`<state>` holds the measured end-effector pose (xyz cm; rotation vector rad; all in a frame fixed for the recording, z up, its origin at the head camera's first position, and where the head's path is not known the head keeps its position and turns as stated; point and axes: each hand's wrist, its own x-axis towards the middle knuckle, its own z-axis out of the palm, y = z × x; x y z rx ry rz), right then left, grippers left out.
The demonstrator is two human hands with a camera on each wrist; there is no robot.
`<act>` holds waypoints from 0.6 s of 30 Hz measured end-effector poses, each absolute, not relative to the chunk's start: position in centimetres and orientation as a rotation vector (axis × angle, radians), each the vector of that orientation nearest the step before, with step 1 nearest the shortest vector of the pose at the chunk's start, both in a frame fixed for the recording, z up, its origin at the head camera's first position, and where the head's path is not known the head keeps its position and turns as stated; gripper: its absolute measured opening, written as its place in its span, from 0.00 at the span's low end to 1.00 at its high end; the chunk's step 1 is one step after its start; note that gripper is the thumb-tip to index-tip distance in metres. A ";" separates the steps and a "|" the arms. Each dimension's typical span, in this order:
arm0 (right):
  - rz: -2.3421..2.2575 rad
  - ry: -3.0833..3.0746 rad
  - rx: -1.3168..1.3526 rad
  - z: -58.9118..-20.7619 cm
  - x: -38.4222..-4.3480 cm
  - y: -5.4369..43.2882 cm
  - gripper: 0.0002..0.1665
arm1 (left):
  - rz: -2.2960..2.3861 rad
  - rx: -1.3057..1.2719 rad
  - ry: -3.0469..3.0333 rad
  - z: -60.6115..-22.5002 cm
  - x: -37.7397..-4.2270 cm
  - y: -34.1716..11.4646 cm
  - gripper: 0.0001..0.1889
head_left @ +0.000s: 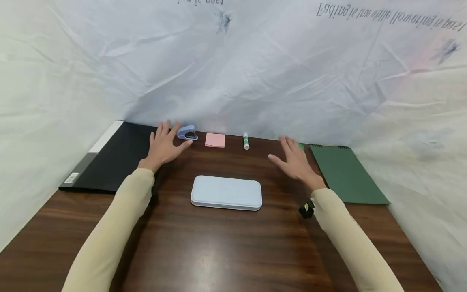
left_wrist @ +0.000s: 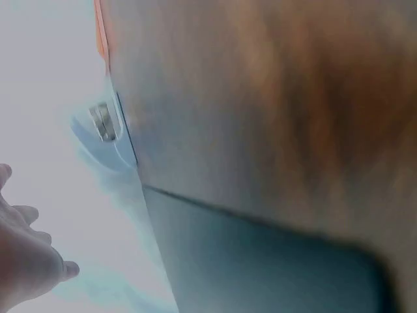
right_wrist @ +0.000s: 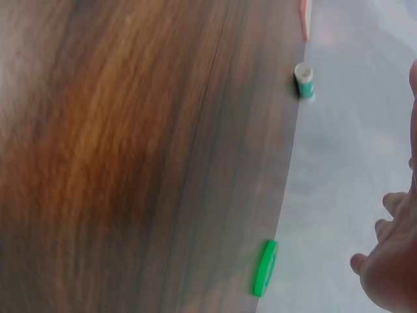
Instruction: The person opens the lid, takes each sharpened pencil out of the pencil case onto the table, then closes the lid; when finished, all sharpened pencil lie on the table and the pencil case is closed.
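My left hand [head_left: 163,147] is held above the table with fingers spread, holding nothing. It is nearest to a light blue stapler [head_left: 187,133] and the black folder [head_left: 127,156]. Over the right part of the table my right hand [head_left: 294,160] is also spread and holds nothing. Partly hidden behind it lies a round green object [right_wrist: 265,268], and a green spiral-bound pad [head_left: 346,174] is to its right. Between the arms lies a closed white flat case [head_left: 226,192]. Along the back sit pink sticky notes [head_left: 215,140] and a white-and-green glue stick [head_left: 246,141].
Pale plastic sheeting [head_left: 233,73] with printed lettering rises behind the dark wooden table [head_left: 219,251] and along both sides. The folder takes up the table's left back corner. A small black device [head_left: 306,209] sits at the right wrist.
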<state>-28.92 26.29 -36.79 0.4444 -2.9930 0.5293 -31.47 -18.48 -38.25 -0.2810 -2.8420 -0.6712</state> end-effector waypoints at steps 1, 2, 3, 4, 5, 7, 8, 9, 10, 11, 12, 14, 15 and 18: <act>0.543 -2.996 0.459 -36.8 -28.7 26.2 0.54 | -0.675 -0.305 -2.839 -38.3 -31.3 -18.3 0.46; 0.558 -3.000 0.477 -36.7 -28.5 26.0 0.54 | -0.681 -0.333 -2.841 -38.3 -31.1 -18.0 0.46; 0.573 -3.004 0.500 -36.6 -28.3 25.8 0.55 | -0.684 -0.364 -2.843 -38.3 -30.9 -17.8 0.45; 0.596 -3.011 0.520 -36.6 -28.0 25.6 0.55 | -0.698 -0.394 -2.844 -38.4 -30.7 -17.5 0.45; 0.621 -3.019 0.542 -36.6 -27.9 25.4 0.56 | -0.718 -0.424 -2.849 -38.4 -30.5 -17.2 0.45; 0.679 -3.037 0.580 -36.4 -27.3 24.9 0.58 | -0.776 -0.490 -2.868 -38.5 -30.1 -16.6 0.45; 0.703 -3.044 0.602 -36.4 -27.1 24.6 0.59 | -0.808 -0.523 -2.883 -38.5 -29.9 -16.3 0.45; 0.728 -3.047 0.628 -36.4 -26.8 24.3 0.60 | -0.842 -0.560 -2.893 -38.5 -29.6 -16.1 0.45; 0.752 -3.049 0.648 -36.4 -26.5 24.0 0.61 | -0.880 -0.594 -2.908 -38.6 -29.3 -15.8 0.45; 0.761 -3.045 0.682 -36.4 -26.3 23.7 0.61 | -0.913 -0.632 -2.926 -38.6 -29.1 -15.5 0.45; 0.772 -3.041 0.715 -36.4 -26.0 23.3 0.61 | -0.940 -0.672 -2.943 -38.5 -28.8 -15.3 0.46; 0.767 -3.031 0.803 -36.5 -25.5 22.6 0.61 | -0.976 -0.752 -2.987 -38.4 -28.2 -14.7 0.46; 0.762 -3.026 0.851 -36.6 -25.3 22.3 0.60 | -0.985 -0.791 -3.008 -38.3 -28.0 -14.4 0.46; 0.759 -3.022 0.964 -36.8 -24.4 21.4 0.58 | -0.989 -0.926 -3.065 -37.8 -27.3 -13.4 0.46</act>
